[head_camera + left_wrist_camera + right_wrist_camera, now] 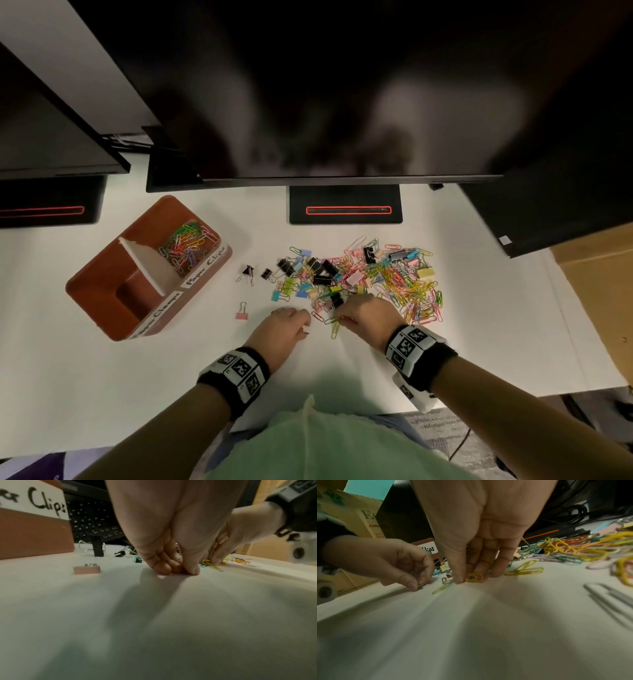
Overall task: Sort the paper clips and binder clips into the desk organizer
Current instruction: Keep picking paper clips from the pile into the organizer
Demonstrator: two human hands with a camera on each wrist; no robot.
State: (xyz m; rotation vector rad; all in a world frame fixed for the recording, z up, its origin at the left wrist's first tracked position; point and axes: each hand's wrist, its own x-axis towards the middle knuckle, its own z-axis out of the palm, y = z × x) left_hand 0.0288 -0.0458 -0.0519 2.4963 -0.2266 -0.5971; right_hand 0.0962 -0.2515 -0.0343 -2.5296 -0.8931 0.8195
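A brown desk organizer (102, 294) stands at the left; its far compartment holds coloured paper clips (188, 246), and the near compartment looks empty. A mixed pile of paper clips and binder clips (363, 277) lies mid-table. My left hand (303, 325) rests at the pile's near edge, thumb and finger pinching a small dark paper clip (419, 586) against the table. Just to its right, my right hand (337, 317) pinches a yellow paper clip (473, 578) on the table. A pink binder clip (241, 312) lies alone left of my hands.
Dark monitors overhang the far half of the desk, and a monitor stand base (345, 205) sits behind the pile. Two black binder clips (257, 273) lie between the organizer and the pile. A cardboard box (596, 274) borders the right. The desk's front edge is close to my body.
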